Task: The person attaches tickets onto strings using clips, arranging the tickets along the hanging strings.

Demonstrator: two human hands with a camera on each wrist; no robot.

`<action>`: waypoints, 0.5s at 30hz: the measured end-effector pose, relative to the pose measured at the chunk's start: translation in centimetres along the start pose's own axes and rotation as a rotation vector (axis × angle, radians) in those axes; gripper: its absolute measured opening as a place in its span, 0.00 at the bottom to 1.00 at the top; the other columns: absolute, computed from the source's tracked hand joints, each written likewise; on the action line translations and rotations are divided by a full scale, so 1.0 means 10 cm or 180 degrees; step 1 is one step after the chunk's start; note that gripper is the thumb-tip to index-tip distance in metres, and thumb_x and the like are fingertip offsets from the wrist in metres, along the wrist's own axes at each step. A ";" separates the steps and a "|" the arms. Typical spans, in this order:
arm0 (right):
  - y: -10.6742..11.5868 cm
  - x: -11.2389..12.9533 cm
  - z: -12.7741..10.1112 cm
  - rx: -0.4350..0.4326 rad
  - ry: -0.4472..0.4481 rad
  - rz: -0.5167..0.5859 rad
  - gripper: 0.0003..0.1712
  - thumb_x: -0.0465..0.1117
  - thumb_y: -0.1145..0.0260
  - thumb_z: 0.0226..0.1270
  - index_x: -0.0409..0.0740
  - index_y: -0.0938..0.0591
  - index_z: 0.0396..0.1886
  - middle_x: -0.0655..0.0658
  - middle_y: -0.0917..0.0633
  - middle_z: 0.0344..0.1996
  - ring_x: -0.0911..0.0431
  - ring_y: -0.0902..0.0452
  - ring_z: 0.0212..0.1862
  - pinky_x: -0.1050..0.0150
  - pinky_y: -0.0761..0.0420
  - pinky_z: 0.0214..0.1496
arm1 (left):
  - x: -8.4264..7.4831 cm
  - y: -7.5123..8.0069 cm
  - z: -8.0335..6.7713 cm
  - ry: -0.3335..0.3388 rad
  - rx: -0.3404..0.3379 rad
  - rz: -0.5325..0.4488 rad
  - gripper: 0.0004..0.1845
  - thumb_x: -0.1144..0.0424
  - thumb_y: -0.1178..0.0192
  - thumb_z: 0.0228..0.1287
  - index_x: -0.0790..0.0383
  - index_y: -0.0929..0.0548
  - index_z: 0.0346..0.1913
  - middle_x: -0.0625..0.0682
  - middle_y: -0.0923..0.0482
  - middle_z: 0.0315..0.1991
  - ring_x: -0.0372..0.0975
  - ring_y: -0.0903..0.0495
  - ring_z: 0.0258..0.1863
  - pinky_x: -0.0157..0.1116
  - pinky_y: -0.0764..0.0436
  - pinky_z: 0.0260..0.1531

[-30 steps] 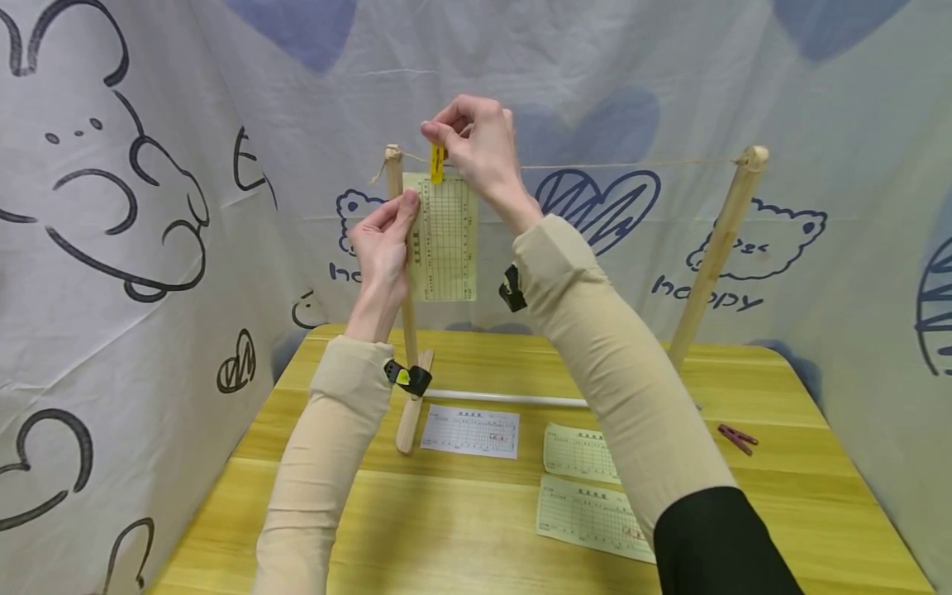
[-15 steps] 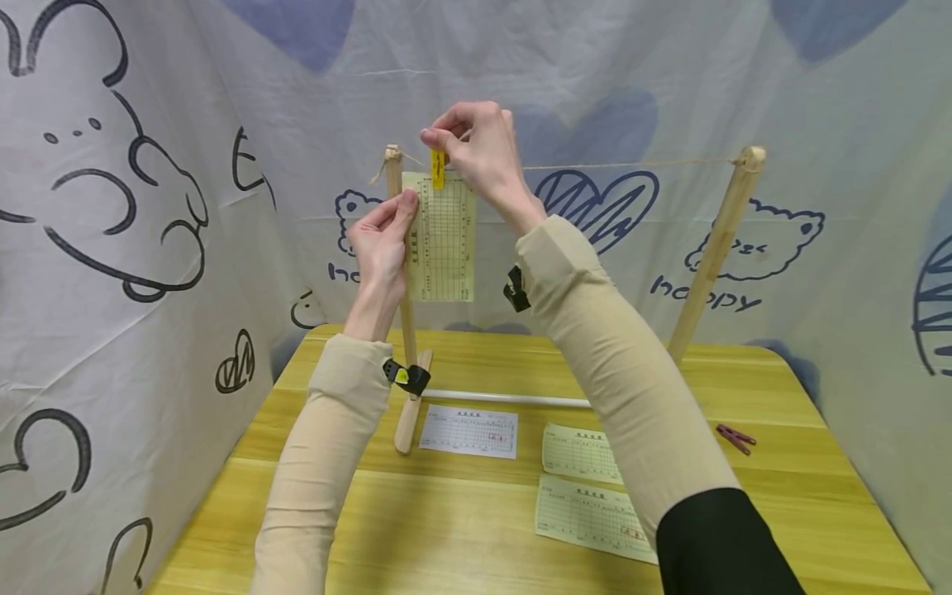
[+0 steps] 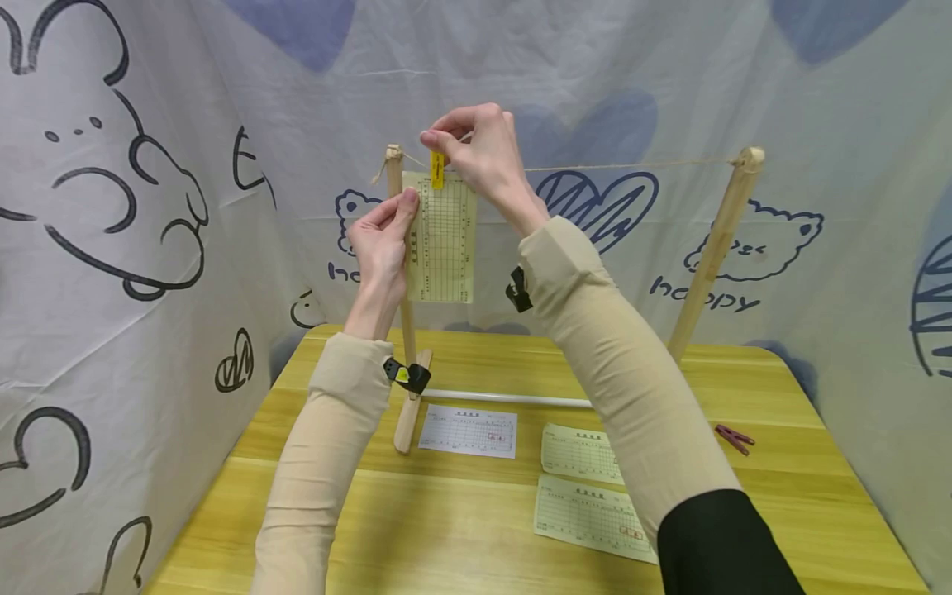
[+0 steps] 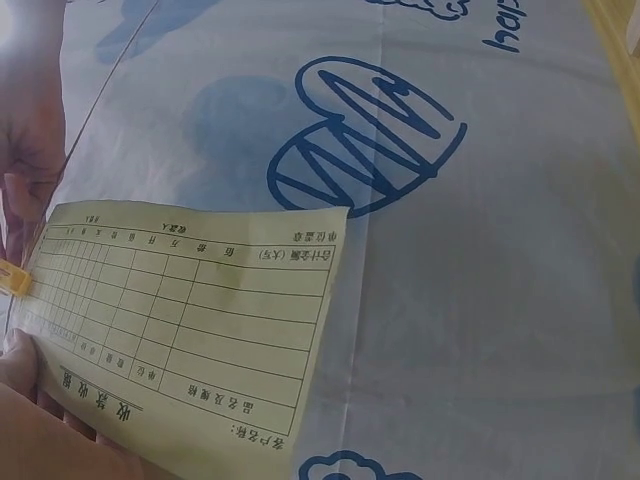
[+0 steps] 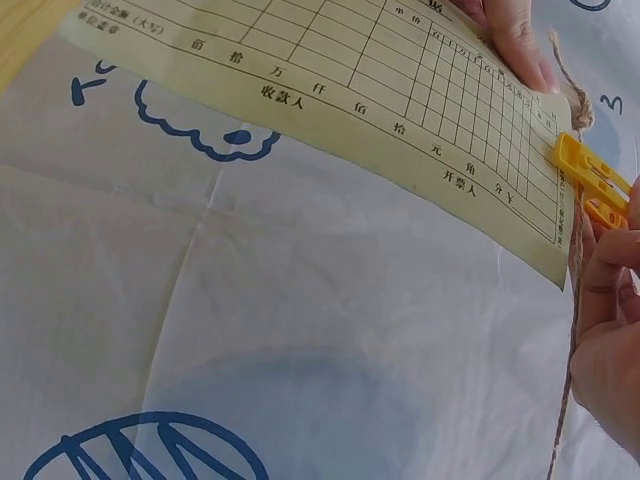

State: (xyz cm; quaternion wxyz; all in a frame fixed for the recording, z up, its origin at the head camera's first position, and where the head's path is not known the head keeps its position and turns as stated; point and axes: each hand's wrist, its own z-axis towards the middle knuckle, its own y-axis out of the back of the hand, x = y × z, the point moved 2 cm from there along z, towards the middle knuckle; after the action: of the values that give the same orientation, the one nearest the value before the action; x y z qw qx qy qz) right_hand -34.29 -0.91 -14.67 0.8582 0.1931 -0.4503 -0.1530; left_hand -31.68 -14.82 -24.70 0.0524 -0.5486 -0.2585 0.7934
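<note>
A pale yellow receipt slip (image 3: 446,240) hangs upright at the left end of the string (image 3: 595,168). My left hand (image 3: 383,244) pinches the slip's left edge between thumb and fingers, close by the left post. Over its top edge sits a yellow clothespin (image 3: 437,169), which my right hand (image 3: 483,153) pinches by the upper end. In the right wrist view the clothespin (image 5: 590,175) overlaps the slip's edge beside the string (image 5: 572,370). The left wrist view shows the slip's printed grid (image 4: 190,310) from close up.
Wooden posts (image 3: 714,256) carry the string, joined low down by a white rod (image 3: 506,398). On the wooden table (image 3: 446,529) lie a white slip (image 3: 468,430), two yellow slips (image 3: 587,516) partly under my right arm, and a dark red clothespin (image 3: 735,438).
The yellow clothespin and my right hand have come slightly lower, so the clothespin reaches further over the slip's top. My left hand keeps its hold on the edge.
</note>
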 end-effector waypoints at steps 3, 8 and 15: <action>0.01 -0.01 0.00 0.0018 -0.0017 0.0007 0.13 0.46 0.30 0.67 0.43 0.11 0.45 0.43 0.09 0.41 0.61 0.18 0.34 0.71 0.19 0.40 | 0.00 -0.01 0.00 -0.0006 -0.0004 0.0007 0.07 0.60 0.29 0.60 0.60 0.09 0.37 0.47 0.12 0.28 0.35 0.16 0.25 0.26 0.16 0.29; 0.03 -0.03 0.01 0.0061 -0.0066 0.0020 0.14 0.47 0.29 0.67 0.44 0.11 0.46 0.43 0.09 0.42 0.60 0.18 0.35 0.70 0.18 0.43 | 0.00 -0.02 0.00 -0.0017 -0.0017 0.0026 0.06 0.61 0.29 0.60 0.60 0.09 0.37 0.47 0.12 0.28 0.35 0.16 0.25 0.26 0.16 0.29; 0.04 -0.05 0.01 0.0115 -0.0075 0.0028 0.16 0.48 0.29 0.66 0.45 0.11 0.48 0.44 0.09 0.44 0.59 0.16 0.41 0.69 0.18 0.47 | 0.01 -0.03 0.00 0.0015 -0.0055 0.0043 0.08 0.61 0.28 0.59 0.61 0.10 0.39 0.47 0.12 0.29 0.35 0.16 0.26 0.26 0.15 0.30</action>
State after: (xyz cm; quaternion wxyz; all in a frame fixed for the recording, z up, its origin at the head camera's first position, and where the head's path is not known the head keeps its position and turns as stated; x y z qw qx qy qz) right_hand -34.59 -0.37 -14.74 0.8499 0.2048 -0.4639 -0.1434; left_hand -31.79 -14.55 -24.68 0.0429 -0.5527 -0.2616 0.7901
